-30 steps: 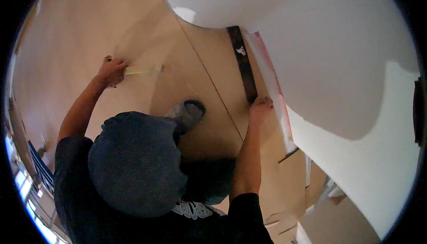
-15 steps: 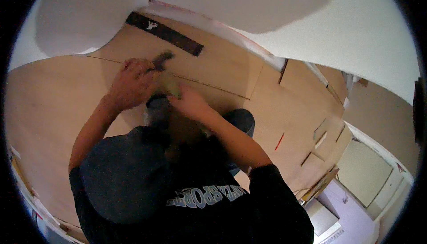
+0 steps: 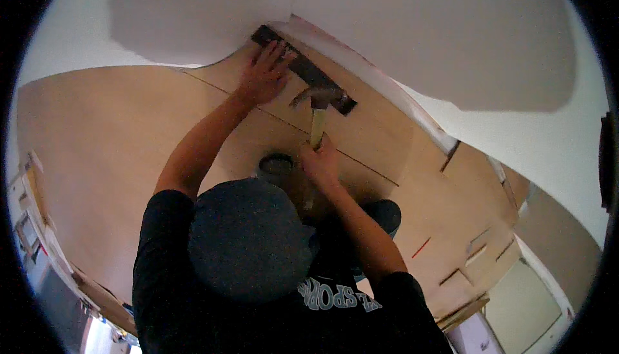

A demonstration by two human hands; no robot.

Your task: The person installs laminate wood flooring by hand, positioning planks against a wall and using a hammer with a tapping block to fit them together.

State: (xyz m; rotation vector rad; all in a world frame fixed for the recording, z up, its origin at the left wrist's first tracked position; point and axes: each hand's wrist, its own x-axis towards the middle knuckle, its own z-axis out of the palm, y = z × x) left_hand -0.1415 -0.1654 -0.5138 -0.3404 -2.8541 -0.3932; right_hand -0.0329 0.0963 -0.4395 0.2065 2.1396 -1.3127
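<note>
My right hand (image 3: 320,160) is closed round the pale yellow handle of a claw hammer (image 3: 317,127). The hammer's dark head lies over or against the right-hand end of a long dark flat bar (image 3: 308,70); whether they touch I cannot tell. My left hand (image 3: 266,75) rests with fingers spread on the bar's far-left part. Beneath the bar is a tan wooden board floor (image 3: 284,118), crossed by a dark seam. A round container with a black rim (image 3: 276,164) stands close in front of my body, partly hidden.
White walls (image 3: 213,12) meet in a corner beyond the bar, and a pale strip (image 3: 412,115) follows the right wall's base. A thin red stick (image 3: 421,247) and several cut board pieces (image 3: 456,283) lie to the right. Assorted items (image 3: 29,231) line the left edge.
My left hand has left the hammer area and come down on the bar. The hammer, in my right hand, has moved to the bar's right-hand end. The view has shifted.
</note>
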